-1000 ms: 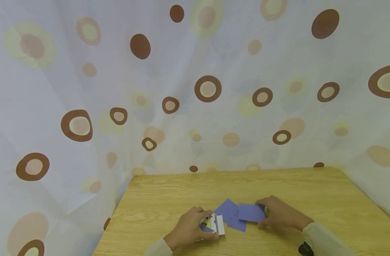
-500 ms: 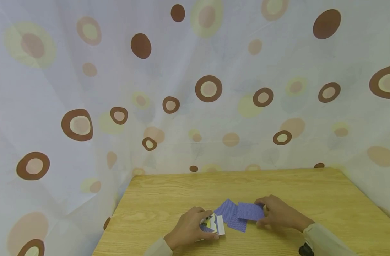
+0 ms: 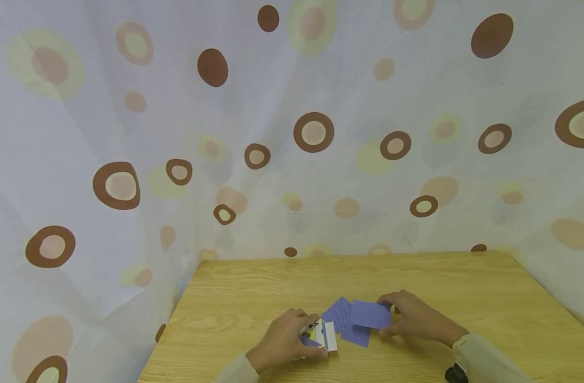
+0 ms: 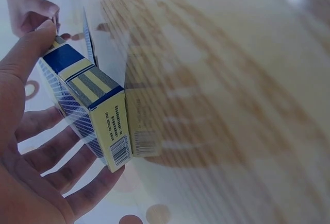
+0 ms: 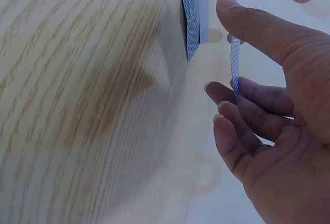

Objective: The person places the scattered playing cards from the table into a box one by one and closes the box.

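Observation:
My left hand [image 3: 283, 340] grips a playing-card box [image 3: 329, 336] between thumb and fingers. In the left wrist view the box [image 4: 77, 90] shows blue and cream stripes and a barcode on one end; it lies on the table. Its opened white flap points right in the head view, and a card face with a black and yellow print shows by the opening. My right hand [image 3: 418, 319] pinches a blue-backed playing card [image 3: 370, 315] by its right edge; the right wrist view shows this card [image 5: 235, 69] edge-on and raised. Beneath it lie blue-backed cards [image 3: 338, 314], face down and overlapping.
The wood-grain table [image 3: 253, 287] spreads behind and to both sides of the hands. A white curtain with brown and yellow circles [image 3: 292, 175] hangs behind and at the sides. A black wrist strap [image 3: 456, 373] sits at the right sleeve.
My right hand has shifted slightly left with the pinched card, which now covers more of the cards on the table. The left hand and the box stay in place.

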`<state>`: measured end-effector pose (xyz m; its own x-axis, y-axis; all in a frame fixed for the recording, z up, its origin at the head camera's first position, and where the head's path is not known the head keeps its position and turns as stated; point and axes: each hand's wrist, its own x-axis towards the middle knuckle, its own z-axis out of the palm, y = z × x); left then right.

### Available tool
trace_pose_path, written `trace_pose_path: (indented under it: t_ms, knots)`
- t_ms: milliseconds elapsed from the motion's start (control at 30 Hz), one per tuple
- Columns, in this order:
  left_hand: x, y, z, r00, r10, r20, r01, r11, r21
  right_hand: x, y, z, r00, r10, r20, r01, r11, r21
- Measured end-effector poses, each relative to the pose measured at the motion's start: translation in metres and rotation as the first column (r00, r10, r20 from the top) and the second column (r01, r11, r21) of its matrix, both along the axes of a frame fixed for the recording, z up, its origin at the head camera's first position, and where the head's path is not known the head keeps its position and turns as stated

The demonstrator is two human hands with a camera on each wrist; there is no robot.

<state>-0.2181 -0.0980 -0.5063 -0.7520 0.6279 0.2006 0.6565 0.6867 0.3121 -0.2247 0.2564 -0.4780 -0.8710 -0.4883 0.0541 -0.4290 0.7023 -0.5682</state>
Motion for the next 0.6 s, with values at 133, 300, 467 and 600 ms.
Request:
trace_pose_path:
  t_ms: [133, 300, 467, 600]
  knots:
    - [0.001, 0.000, -0.001, 1.000, 0.000, 0.002, 0.000, 1.000, -0.010, 0.001, -0.002, -0.001, 1.000, 0.012, -0.004, -0.012, 1.000, -0.003]
    - [0.001, 0.002, 0.000, 1.000, 0.004, 0.015, -0.004, 1.000, -0.009, 0.003, -0.008, 0.004, 1.000, 0.026, -0.014, -0.027, 1.000, -0.011]
    - [0.001, 0.002, 0.003, 1.000, 0.001, 0.004, -0.001, 1.000, -0.008, 0.003, -0.010, 0.006, 0.999, 0.032, -0.014, -0.033, 0.999, -0.018]
    - [0.001, 0.002, 0.003, 1.000, -0.002, -0.002, 0.002, 1.000, -0.013, 0.003, -0.011, 0.004, 1.000, 0.030, -0.004, -0.030, 0.999, -0.015]
